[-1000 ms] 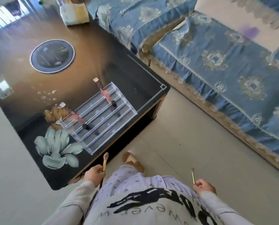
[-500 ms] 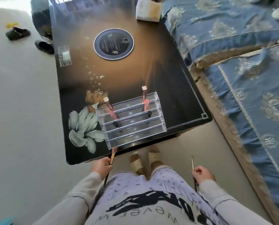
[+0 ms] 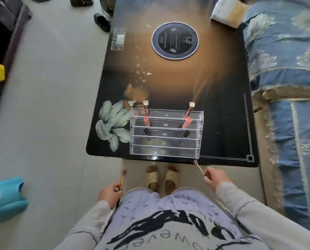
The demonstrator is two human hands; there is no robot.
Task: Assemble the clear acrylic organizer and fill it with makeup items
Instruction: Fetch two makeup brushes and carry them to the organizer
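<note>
Clear acrylic stepped organizer (image 3: 165, 150) w/ several long tiers sits on the near edge of the glossy black coffee table w/ printed pale flower (image 3: 222, 123), roughly centred in front of the person. Two tubes stand in its upper tiers. The pink-and-dark lip gloss tube w/ pale square cap, left side (image 3: 146, 112), leans slightly. The matching lip gloss tube on the right side (image 3: 187, 114) tilts more, cap end away from the person. Lower tiers look bare, tho glare makes that hard to confirm.

Right hand (image 3: 214, 178) is below the table edge, fingers curled and pinching a thin gold-handled makeup brush (image 3: 199, 168). Its tip points up-left, close to the organizer's front right corner; can't tell if it touches. Left hand (image 3: 109, 193) is low by the hip, fingers wrapped round a thicker gold-handled brush w/ soft brown bristles (image 3: 122, 181), bristles up, well apart from the table.

Between the hands: beige slippers (image 3: 161, 177) on the pale floor. Further back on the table: a round black disc w/ white rim (image 3: 175, 40). Blue patterned sofa cover (image 3: 285, 69) runs along the right. Dark shoes (image 3: 101, 22) lie on the floor top left, and a blue plastic object (image 3: 4, 197) sits lower left.
</note>
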